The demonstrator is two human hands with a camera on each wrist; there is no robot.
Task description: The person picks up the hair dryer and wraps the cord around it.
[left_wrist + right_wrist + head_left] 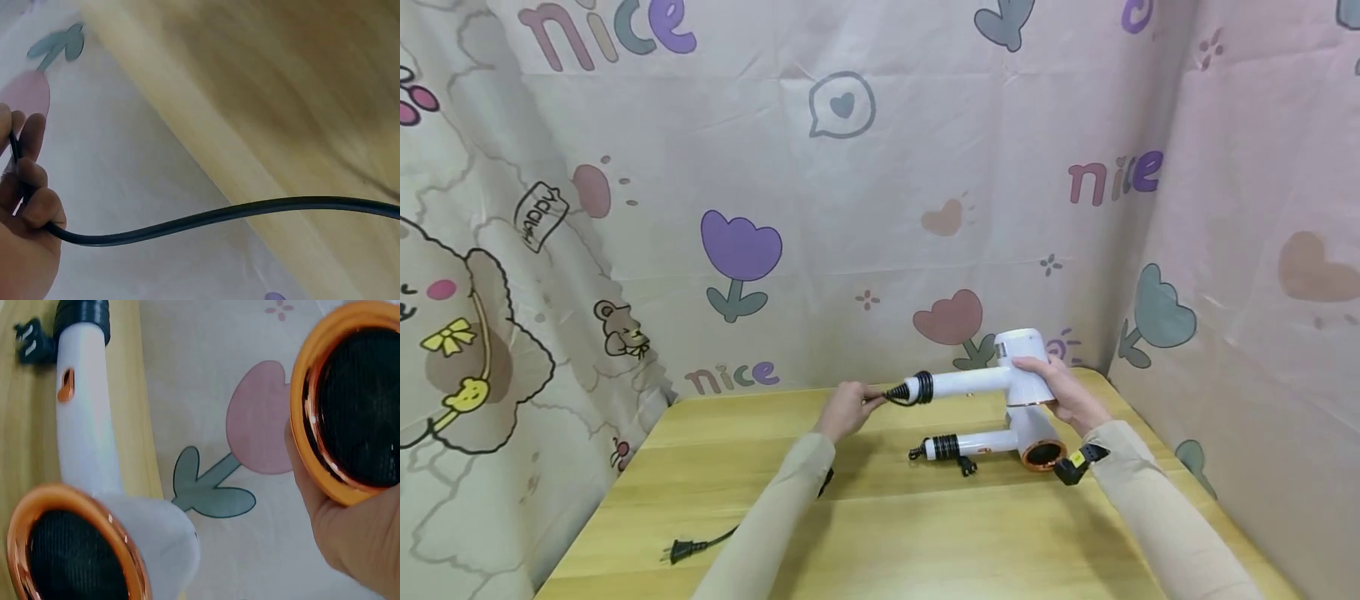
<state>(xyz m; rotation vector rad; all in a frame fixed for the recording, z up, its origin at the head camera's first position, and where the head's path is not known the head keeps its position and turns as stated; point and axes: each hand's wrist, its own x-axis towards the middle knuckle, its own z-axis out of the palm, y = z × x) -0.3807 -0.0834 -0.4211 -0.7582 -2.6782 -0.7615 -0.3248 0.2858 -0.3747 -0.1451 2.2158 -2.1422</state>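
Note:
My right hand [1070, 395] grips the head of a white hair dryer [972, 382] above the table, its handle pointing left. Black cord [925, 387] is wound around the handle's end. My left hand [850, 408] pinches the cord close to that end; in the left wrist view the black cord [219, 216] runs through the curled fingers and trails off right. A second white hair dryer [988, 442] lies on the table just below, cord wrapped on its handle. In the right wrist view the held dryer's copper-rimmed grille [356, 406] shows beside my right hand [362, 544].
The held dryer's plug [683, 550] appears to lie at the front left of the wooden table [925, 533], its cord passing under my left sleeve. The second dryer's plug [967, 466] rests beside its handle. A printed curtain [865, 208] encloses the table's back and sides.

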